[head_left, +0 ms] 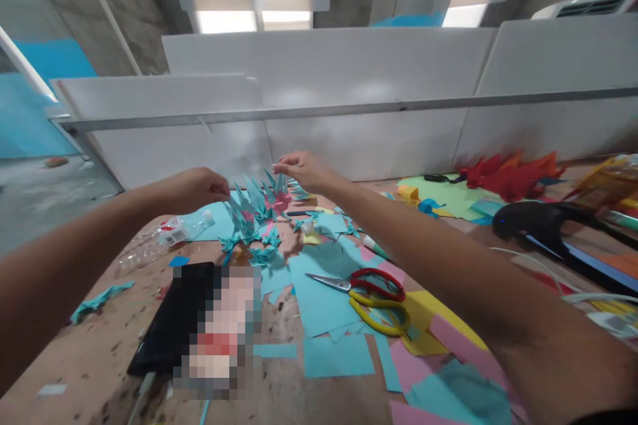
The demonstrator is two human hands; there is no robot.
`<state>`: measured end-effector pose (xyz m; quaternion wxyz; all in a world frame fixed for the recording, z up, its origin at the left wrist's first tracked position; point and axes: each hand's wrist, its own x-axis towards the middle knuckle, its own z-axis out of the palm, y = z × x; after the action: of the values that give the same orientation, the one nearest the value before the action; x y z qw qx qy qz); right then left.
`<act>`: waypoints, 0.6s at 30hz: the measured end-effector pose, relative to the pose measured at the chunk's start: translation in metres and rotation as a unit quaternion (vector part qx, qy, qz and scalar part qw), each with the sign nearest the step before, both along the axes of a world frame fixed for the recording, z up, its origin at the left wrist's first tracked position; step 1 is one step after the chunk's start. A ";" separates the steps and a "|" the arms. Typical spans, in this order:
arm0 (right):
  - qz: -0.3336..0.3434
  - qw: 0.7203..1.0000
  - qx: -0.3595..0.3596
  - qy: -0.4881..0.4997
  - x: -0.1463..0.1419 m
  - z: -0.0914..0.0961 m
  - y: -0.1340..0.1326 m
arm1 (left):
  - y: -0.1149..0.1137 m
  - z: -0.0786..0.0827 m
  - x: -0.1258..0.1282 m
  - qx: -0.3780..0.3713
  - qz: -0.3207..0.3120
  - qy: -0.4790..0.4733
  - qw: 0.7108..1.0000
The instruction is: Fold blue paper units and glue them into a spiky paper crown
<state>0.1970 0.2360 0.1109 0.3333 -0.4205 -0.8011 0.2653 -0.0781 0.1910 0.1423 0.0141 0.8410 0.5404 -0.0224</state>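
Note:
A cluster of spiky teal origami [259,202] with some pink folded parts stands on the table near its far side. My left hand [207,182] reaches to its left end, fingers curled, the fingertips pinched at a pointed tip. Over the cluster's right part is my right hand [302,169], thumb and fingers pinched together at the upper points. Exactly which fold each hand grips is hard to see. Several small teal folded pieces [264,254] lie just in front of the cluster.
Red-and-yellow-handled scissors [379,299] lie open on teal paper sheets [319,305]. Left of them are a black phone-like device [172,319] and a blurred-out object [224,332]. A clear plastic bottle [169,232] lies at left; red origami [513,176] sits far right. White boards [349,139] stand behind.

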 end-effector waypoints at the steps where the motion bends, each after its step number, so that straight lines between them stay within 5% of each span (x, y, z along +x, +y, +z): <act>1: -0.008 1.000 0.000 -0.008 -0.009 -0.004 0.007 | 0.007 0.001 -0.004 0.013 -0.003 0.023 1.000; 10: -0.057 0.992 -0.005 -0.110 -0.085 -0.047 0.041 | 0.035 -0.020 -0.022 0.035 0.007 0.140 0.990; 18: -0.078 0.980 0.007 -0.182 -0.101 -0.071 0.047 | 0.031 -0.034 -0.021 0.032 0.009 0.183 0.982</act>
<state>0.0960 0.2828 0.0401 0.2048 -0.5203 -0.8150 0.1520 -0.0993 0.2223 0.1082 -0.1120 0.8180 0.5414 -0.1588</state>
